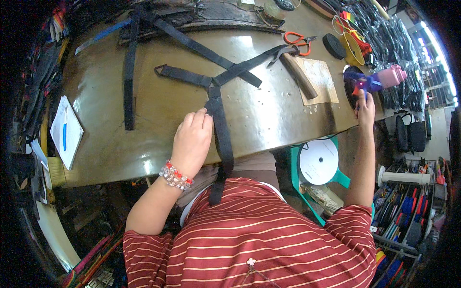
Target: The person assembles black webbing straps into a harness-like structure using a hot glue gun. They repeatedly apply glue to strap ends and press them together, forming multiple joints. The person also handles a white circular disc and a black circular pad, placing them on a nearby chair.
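Observation:
A harness-like piece of black webbing strap (223, 129) lies on the table, its arms branching from one joint. One tail hangs over the near edge onto my lap. Just below that joint, my left hand (193, 137) has its fingers pressed together on the strap; the fingertips are partly hidden. Out at the right end of the table, my right hand (366, 106) is wrapped round the handle of a blue glue gun (369, 82) with a red trigger and a small glowing light. A pink bottle (391, 76) shows right behind the gun.
Orange-handled scissors (303, 44) and a hammer (300, 77) on a wooden board (319, 79) lie right of the strap. Another black strap (129, 81) and a notepad (65, 132) with a blue pen are left. A white reel (319, 162) stands by a teal stool (342, 178) below.

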{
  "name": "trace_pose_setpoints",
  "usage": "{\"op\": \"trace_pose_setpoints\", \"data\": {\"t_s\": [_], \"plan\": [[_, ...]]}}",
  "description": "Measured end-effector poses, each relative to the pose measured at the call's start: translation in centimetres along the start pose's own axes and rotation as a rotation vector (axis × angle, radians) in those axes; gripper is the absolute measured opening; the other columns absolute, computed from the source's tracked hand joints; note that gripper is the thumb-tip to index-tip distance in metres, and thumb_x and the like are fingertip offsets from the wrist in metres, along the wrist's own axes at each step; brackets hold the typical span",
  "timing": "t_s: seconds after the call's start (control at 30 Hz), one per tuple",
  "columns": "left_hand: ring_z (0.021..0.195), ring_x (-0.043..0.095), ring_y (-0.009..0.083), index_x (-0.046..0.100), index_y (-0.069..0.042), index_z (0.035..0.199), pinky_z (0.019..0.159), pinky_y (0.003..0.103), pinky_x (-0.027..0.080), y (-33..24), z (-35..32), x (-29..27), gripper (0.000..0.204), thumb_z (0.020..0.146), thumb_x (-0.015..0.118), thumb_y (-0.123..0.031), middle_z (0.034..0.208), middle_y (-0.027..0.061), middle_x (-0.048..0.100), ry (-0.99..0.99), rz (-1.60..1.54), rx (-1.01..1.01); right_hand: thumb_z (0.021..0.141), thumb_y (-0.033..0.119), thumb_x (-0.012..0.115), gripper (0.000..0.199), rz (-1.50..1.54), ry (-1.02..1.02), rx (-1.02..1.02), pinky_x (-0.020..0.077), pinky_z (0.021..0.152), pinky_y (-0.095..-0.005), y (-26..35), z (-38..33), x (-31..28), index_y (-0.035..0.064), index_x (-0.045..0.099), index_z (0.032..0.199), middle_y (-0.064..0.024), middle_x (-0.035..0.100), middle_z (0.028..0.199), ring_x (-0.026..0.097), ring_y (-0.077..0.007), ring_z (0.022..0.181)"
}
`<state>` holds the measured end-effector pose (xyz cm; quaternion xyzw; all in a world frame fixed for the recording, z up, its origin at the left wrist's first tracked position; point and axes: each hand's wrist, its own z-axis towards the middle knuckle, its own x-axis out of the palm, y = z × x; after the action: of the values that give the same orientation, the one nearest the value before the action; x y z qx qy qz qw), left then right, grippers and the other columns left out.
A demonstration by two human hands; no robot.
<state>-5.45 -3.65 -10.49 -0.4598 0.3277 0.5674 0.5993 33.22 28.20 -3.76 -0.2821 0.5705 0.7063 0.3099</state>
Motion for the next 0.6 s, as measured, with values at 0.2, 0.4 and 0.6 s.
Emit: {"op": "trace_pose_setpoints", "data": {"t_s": [0.2, 0.4, 0.6], "plan": [[0.104, 0.055, 0.0291, 0.057, 0.005, 0.106, 0.091, 0.036, 0.047, -0.1, -0.2, -0.4, 0.027, 0.081, 0.052, -0.004, 0.117, 0.0152, 0.058, 0.063, -0.083, -0.030, 0.085, 0.034, 0.064, 0.048, -0.692, 0.273, -0.407, 0.0491, 0.075, -0.0401, 3.2, 0.2, -3.2, 0.0004, 0.055, 0.118, -0.0251, 0.064, 0.090, 0.065, -0.0370, 0.087], [0.104, 0.055, 0.0291, 0.057, 0.005, 0.105, 0.090, 0.036, 0.048, -0.1, -0.1, -0.3, 0.027, 0.081, 0.052, -0.004, 0.116, 0.0153, 0.058, 0.071, -0.072, -0.036, 0.082, 0.023, 0.063, 0.039, -0.615, 0.269, -0.326, 0.0486, 0.074, -0.0422, 1.4, 1.2, -2.3, 0.0013, 0.055, 0.114, -0.0240, 0.063, 0.085, 0.063, -0.0380, 0.080], [0.101, 0.056, 0.0288, 0.057, 0.004, 0.104, 0.088, 0.036, 0.048, 0.1, -0.1, 0.0, 0.026, 0.081, 0.052, -0.006, 0.115, 0.0154, 0.059, 0.080, -0.056, -0.031, 0.092, 0.038, 0.060, 0.037, 0.171, 0.149, -0.066, 0.0357, 0.037, -0.0288, -3.2, 0.6, -0.4, 0.0076, 0.059, 0.112, -0.0009, 0.053, 0.067, 0.047, -0.0104, 0.042]]}}
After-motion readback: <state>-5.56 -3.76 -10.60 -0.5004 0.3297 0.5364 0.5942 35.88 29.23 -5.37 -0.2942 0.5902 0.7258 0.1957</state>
